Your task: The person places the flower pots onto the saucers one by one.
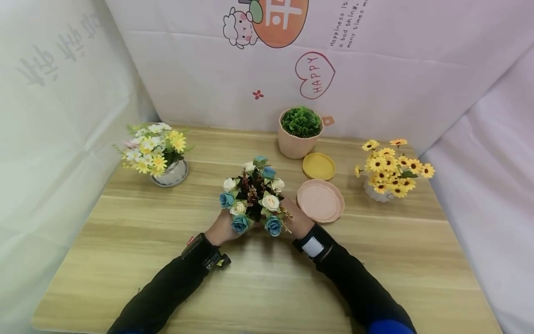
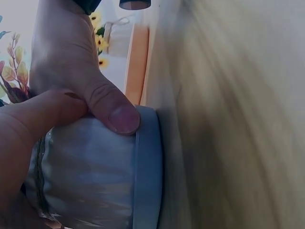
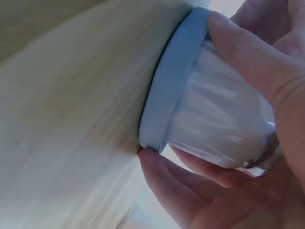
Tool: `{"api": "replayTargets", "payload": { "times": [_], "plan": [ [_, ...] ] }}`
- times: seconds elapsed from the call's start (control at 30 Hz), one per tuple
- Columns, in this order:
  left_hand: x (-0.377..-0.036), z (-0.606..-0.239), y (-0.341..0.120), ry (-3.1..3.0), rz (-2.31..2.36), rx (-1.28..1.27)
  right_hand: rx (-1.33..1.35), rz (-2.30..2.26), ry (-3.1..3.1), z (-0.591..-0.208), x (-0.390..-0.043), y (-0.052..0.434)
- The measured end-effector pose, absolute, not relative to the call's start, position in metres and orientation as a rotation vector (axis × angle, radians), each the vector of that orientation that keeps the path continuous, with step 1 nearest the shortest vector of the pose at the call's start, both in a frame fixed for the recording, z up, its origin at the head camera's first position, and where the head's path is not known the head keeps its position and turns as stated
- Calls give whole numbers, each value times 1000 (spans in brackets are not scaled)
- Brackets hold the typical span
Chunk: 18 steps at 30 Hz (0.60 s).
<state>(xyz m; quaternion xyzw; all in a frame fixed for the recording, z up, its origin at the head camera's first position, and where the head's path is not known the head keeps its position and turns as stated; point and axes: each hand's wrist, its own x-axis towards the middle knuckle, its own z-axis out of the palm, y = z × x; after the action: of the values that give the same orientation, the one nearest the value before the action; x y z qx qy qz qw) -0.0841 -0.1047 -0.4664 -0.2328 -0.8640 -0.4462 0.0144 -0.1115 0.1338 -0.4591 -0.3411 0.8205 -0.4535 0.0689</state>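
Observation:
A pot of artificial blue and cream roses (image 1: 270,203) stands in the middle of the table between both hands. In the wrist views its pale wrapped pot (image 2: 90,167) sits in a grey-blue saucer (image 3: 174,81) that meets the tabletop. My left hand (image 1: 227,228) grips the pot from the left, thumb across its upper side. From the right, my right hand (image 1: 298,220) holds pot and saucer, its thumb on the saucer's rim and fingertips at the rim's other side. Blooms hide most of the fingers in the head view.
A pink saucer (image 1: 321,201) lies just right of my right hand, with a yellow saucer (image 1: 319,166) behind. At the back stands a pink pot (image 1: 298,144) of green leaves. Potted daisies (image 1: 150,150) are at left, yellow flowers (image 1: 392,168) at right.

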Motion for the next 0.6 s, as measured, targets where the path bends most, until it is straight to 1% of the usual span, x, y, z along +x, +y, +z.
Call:
{"api": "replayTargets", "payload": {
  "times": [0.23, 0.43, 0.6],
  "plan": [
    [-94, -465, -119, -2690, -1437, -683, -1000, -1338, 2482, -457, -124, 118],
    [-107, -462, -131, -2685, -1609, -607, -1002, -1369, 2449, -459, -140, 101],
    [-117, -466, -144, -2625, -1651, -646, -1025, -1400, 2405, -458, -151, 91]
  ]
}}
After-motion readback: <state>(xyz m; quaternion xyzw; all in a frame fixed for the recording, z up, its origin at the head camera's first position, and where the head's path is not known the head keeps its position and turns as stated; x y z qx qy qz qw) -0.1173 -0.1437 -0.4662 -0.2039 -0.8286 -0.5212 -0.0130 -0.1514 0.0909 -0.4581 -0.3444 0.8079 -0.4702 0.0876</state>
